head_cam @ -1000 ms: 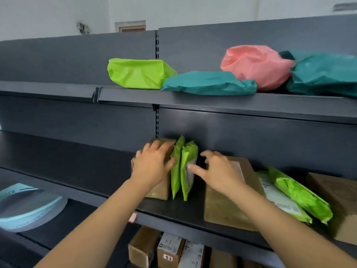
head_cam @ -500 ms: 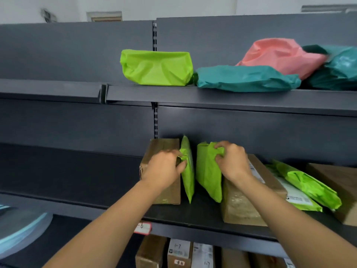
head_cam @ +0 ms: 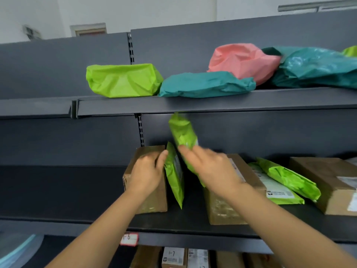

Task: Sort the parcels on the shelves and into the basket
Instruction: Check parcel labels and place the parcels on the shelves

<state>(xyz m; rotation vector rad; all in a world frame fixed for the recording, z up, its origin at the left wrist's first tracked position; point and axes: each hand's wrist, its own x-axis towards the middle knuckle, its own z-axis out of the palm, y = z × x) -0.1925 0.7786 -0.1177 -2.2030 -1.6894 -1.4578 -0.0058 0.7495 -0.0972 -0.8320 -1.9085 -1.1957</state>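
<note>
My right hand grips a lime-green mailer and holds it up off the middle shelf, its top close under the shelf above. My left hand rests on an upright cardboard box, thumb against a second lime-green mailer that stands on edge beside the box. A long brown parcel lies right of them, partly behind my right wrist.
The upper shelf carries a lime-green bag, two teal bags and a pink one. More green mailers and a cardboard box lie at the middle shelf's right. Labelled boxes stand on the shelf below.
My right hand has taken the right green mailer and lifted it up and away from the other one. My left hand stays on the box and the standing mailer.
</note>
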